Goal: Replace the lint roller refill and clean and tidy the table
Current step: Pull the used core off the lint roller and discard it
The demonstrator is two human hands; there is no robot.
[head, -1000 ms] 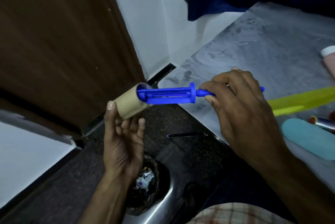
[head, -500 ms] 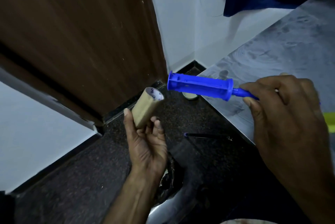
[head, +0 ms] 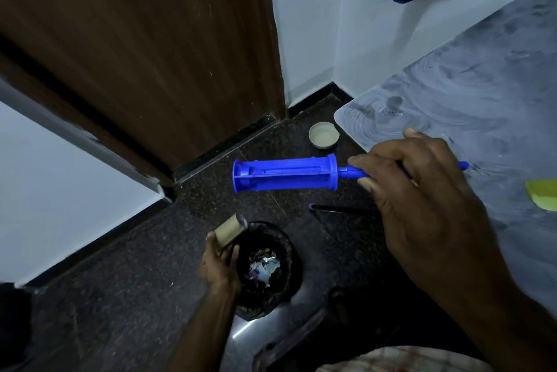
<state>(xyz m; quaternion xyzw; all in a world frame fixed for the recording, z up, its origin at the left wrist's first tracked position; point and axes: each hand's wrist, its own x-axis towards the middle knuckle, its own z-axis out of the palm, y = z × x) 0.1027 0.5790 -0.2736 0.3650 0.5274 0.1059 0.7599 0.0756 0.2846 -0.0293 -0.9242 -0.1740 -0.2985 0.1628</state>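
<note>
Since a moment ago our left hand [head: 218, 266] has dropped the cardboard core [head: 230, 231], fingers curled round it, to the bin [head: 268, 269] rim. Farther out, our right hand [head: 422, 190] grips the bare blue roller handle [head: 286, 175] beside the worktop [head: 482, 94] corner.

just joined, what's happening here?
A person is swapping a lint roller refill. The right hand holds the blue roller handle, whose spindle is bare. The left hand holds the empty cardboard core at the edge of the open bin on the floor, apparently about to drop it in. No new refill is in view. A small cap lies on the floor by the table corner.
</note>
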